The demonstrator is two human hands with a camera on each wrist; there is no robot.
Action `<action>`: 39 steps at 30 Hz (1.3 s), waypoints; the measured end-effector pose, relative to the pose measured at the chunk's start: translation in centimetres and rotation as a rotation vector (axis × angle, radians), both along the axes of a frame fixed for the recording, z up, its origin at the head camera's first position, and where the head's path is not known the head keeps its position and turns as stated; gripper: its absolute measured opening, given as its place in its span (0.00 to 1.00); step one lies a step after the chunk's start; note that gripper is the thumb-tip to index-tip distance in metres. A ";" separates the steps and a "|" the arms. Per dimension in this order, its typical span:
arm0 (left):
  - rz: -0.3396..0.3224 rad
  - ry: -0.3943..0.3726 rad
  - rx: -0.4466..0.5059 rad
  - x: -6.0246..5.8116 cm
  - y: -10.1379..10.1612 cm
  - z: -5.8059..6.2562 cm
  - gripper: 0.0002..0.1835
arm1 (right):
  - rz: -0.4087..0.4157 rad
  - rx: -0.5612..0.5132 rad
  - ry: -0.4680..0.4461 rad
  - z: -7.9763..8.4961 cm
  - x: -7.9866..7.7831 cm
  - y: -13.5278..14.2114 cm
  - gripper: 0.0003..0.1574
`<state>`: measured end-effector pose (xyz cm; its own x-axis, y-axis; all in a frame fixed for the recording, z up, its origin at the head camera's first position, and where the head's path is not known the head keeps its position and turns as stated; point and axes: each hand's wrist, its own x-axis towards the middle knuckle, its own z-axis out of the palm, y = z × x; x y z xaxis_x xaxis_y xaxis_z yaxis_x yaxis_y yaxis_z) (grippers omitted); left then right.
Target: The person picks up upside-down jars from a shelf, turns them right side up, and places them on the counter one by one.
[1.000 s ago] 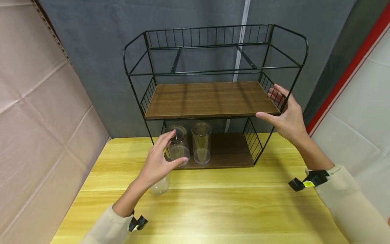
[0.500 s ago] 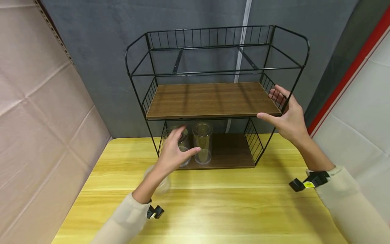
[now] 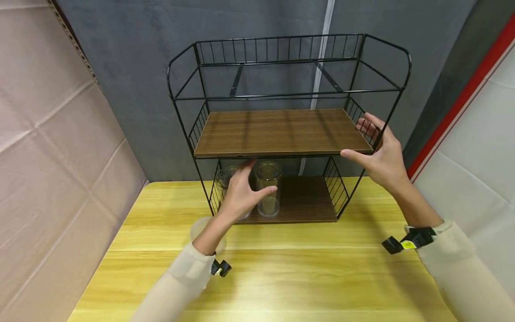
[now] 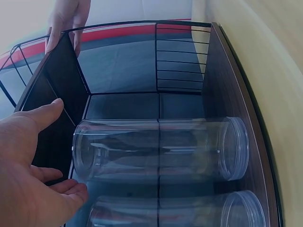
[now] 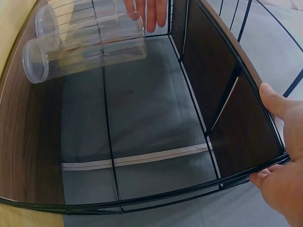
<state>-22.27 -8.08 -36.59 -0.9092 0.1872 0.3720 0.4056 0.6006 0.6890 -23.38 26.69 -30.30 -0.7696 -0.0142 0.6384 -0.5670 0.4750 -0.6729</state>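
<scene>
A black wire rack (image 3: 281, 155) with wooden boards stands on the table. On its lower board are two clear jars, upright side by side. My left hand (image 3: 241, 190) reaches in under the middle board, thumb and fingers spread, close to the top of the right-hand jar (image 4: 161, 149). In the left wrist view a gap shows between the fingers and this jar. The other jar (image 3: 225, 176) is partly hidden behind the hand. At the rack's right side my right hand (image 3: 380, 154) grips the middle level, thumb on the board's front edge, fingers outside the side wires.
A further clear round item (image 3: 200, 227) is on the table (image 3: 314, 268), partly behind my left forearm. The middle board (image 3: 281, 132) lies low over the jars. The rack's top level is a bare frame with cross bars. A grey cloth (image 3: 265, 18) hangs behind.
My left hand has moved right and slightly up, from in front of the left jar to the right-hand one. The right hand keeps its grip on the rack.
</scene>
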 end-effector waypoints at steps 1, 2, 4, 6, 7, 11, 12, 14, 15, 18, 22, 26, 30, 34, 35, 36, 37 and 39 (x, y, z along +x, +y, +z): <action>0.000 -0.003 0.002 -0.1 0.2 0.0 0.54 | -0.001 0.002 -0.002 0.0 0.0 0.0 0.61; 0.004 -0.008 0.001 -0.2 0.3 0.0 0.54 | -0.001 0.002 -0.002 0.0 0.0 0.0 0.61; 0.012 -0.018 0.006 -0.5 0.6 -0.2 0.54 | -0.002 0.001 -0.004 -0.1 0.0 0.0 0.61; 0.020 -0.031 0.012 -0.7 0.9 -0.3 0.54 | -0.001 -0.001 -0.003 -0.1 0.1 0.0 0.61; 0.023 -0.039 0.016 -0.8 1.0 -0.4 0.54 | -0.001 -0.001 -0.002 -0.1 0.1 0.0 0.61; 0.029 -0.048 0.030 -1.2 1.4 -0.8 0.55 | 0.001 -0.005 0.002 -0.2 0.0 0.0 0.61; 0.028 -0.044 0.032 -1.3 1.5 -0.9 0.55 | 0.002 -0.006 0.001 -0.2 0.0 0.0 0.61; 0.028 -0.036 0.036 -1.5 1.6 -1.1 0.55 | 0.005 -0.009 -0.002 -0.2 0.0 0.0 0.62; 0.029 -0.032 0.037 -1.5 1.7 -1.1 0.54 | 0.006 -0.010 -0.003 -0.2 0.0 0.0 0.62; 0.028 -0.027 0.039 -1.6 1.9 -1.2 0.54 | 0.009 -0.016 -0.003 -0.2 -0.1 0.0 0.62; 0.022 -0.021 0.040 -1.9 2.3 -1.4 0.53 | 0.005 -0.011 -0.005 -0.2 0.0 0.0 0.62; 0.016 0.010 0.034 -2.1 2.7 -1.7 0.52 | -0.002 -0.001 -0.004 -0.1 0.0 0.0 0.61; 0.022 0.032 0.032 -2.3 3.0 -2.1 0.49 | -0.003 0.002 0.000 -0.1 0.0 0.0 0.61; 0.034 0.039 0.031 -2.3 3.2 -2.3 0.48 | -0.001 0.003 0.005 -0.2 0.0 0.0 0.61; 0.035 0.046 0.031 -2.3 3.2 -2.4 0.48 | -0.002 0.004 0.008 -0.2 0.0 0.0 0.61; 0.034 0.054 0.031 -2.3 3.3 -2.4 0.47 | 0.000 0.002 0.009 -0.2 -0.1 0.0 0.61; 0.032 0.063 0.032 -2.3 3.3 -2.4 0.47 | 0.000 0.002 0.011 -0.2 -0.1 0.1 0.61; 0.027 0.084 0.034 -2.3 3.4 -2.5 0.46 | 0.003 -0.004 0.016 -0.2 -0.1 0.1 0.61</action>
<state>-24.55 -4.73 -39.06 -0.8791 0.1493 0.4526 0.4468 0.5886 0.6737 -23.50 26.78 -30.51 -0.7592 -0.0145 0.6507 -0.5793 0.4707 -0.6654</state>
